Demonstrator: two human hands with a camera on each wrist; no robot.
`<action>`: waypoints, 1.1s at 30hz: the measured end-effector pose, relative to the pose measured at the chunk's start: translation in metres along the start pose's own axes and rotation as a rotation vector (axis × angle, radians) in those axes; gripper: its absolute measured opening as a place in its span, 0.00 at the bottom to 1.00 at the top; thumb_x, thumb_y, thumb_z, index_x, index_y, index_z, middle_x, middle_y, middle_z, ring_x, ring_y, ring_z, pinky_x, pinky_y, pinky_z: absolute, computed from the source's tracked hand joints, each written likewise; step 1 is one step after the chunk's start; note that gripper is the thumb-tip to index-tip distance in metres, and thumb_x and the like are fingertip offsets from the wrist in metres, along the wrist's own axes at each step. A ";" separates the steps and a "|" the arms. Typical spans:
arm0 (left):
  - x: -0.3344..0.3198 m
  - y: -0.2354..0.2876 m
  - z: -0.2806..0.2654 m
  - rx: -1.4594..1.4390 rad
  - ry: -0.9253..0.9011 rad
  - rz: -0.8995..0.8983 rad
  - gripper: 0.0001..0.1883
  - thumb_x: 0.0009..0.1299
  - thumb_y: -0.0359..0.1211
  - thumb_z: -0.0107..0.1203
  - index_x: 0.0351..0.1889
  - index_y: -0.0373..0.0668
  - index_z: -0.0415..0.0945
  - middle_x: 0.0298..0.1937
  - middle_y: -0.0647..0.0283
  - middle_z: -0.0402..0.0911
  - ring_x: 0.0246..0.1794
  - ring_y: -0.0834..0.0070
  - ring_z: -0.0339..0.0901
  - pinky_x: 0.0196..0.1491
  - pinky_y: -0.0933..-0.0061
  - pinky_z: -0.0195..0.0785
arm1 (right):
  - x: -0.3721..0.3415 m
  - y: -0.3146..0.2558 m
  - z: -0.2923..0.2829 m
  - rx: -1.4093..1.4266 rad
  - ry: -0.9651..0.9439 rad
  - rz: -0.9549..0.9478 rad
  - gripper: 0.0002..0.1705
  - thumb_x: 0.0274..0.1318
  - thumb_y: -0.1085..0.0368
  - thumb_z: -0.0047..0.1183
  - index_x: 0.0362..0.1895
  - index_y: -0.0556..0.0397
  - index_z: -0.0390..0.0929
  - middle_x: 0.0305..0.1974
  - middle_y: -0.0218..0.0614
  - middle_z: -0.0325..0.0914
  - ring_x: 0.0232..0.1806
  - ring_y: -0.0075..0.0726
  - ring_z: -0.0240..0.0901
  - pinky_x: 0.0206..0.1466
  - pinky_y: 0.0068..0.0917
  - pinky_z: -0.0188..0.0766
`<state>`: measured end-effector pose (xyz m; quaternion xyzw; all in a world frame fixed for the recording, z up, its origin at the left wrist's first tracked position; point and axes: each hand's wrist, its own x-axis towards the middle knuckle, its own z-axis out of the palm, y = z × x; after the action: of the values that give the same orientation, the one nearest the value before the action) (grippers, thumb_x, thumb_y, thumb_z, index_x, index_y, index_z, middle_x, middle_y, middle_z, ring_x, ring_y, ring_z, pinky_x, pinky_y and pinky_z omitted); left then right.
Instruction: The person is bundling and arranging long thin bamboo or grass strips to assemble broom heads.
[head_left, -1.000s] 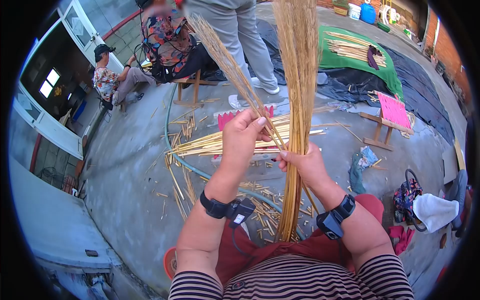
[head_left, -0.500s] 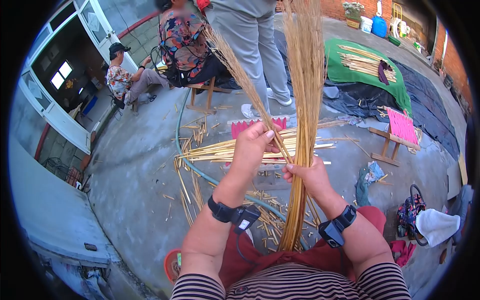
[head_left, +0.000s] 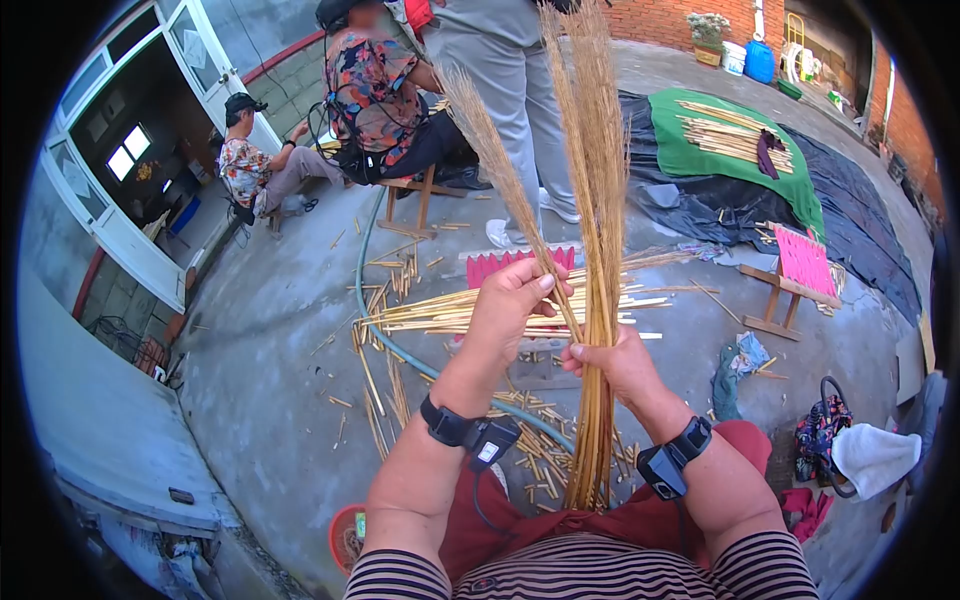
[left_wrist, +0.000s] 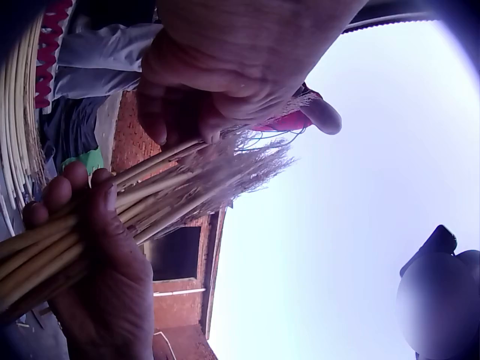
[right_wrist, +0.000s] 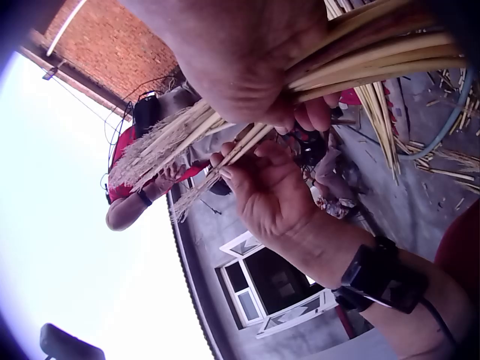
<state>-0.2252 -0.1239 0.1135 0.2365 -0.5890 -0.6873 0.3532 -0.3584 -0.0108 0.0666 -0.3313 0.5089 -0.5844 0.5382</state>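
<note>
My right hand (head_left: 618,362) grips a tall bundle of straw stalks (head_left: 600,290) around its middle, the feathery heads up and the cut ends down near my lap. Left of it, my left hand (head_left: 512,300) pinches a few thinner stalks (head_left: 520,215) between thumb and fingers; they slant down to the right hand's thumb. In the left wrist view the right hand (left_wrist: 112,262) has its fingers around the thick stalks (left_wrist: 45,255). The right wrist view shows the left hand (right_wrist: 274,191) pinching the thin stalks (right_wrist: 244,146).
Loose stalks (head_left: 430,315) lie on the ground beyond my hands, by a pink-topped stand (head_left: 485,268). A hose (head_left: 400,350) crosses the concrete among cut pieces. Another pink stand (head_left: 805,268) is at right, a red bowl (head_left: 340,530) lower left. People sit and stand ahead.
The bundle's heads have tilted a little left in the latest view, and the thin stalks stand closer to it. Both hands keep their holds. The camera view has shifted slightly.
</note>
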 end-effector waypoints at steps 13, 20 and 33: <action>-0.001 -0.005 0.003 0.034 0.047 0.056 0.07 0.68 0.31 0.51 0.40 0.39 0.76 0.33 0.64 0.80 0.35 0.79 0.76 0.39 0.79 0.69 | 0.002 0.004 0.003 0.050 -0.037 0.001 0.08 0.51 0.73 0.55 0.37 0.61 0.74 0.30 0.39 0.78 0.26 0.27 0.75 0.31 0.21 0.73; -0.002 -0.005 0.009 0.018 0.015 0.066 0.07 0.67 0.30 0.53 0.40 0.39 0.76 0.33 0.64 0.80 0.35 0.79 0.76 0.40 0.78 0.69 | -0.005 0.001 -0.006 0.124 -0.099 0.044 0.10 0.51 0.72 0.56 0.39 0.61 0.74 0.31 0.40 0.78 0.28 0.29 0.76 0.35 0.23 0.74; 0.007 -0.012 0.031 -0.045 0.000 0.090 0.07 0.62 0.27 0.59 0.32 0.40 0.70 0.25 0.69 0.74 0.22 0.83 0.70 0.27 0.83 0.69 | -0.011 0.002 -0.023 0.226 -0.236 0.118 0.12 0.49 0.71 0.57 0.40 0.60 0.75 0.32 0.40 0.78 0.30 0.30 0.77 0.38 0.26 0.76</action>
<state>-0.2552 -0.1081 0.1084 0.2019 -0.5835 -0.6838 0.3887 -0.3773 0.0061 0.0605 -0.3043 0.3918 -0.5624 0.6615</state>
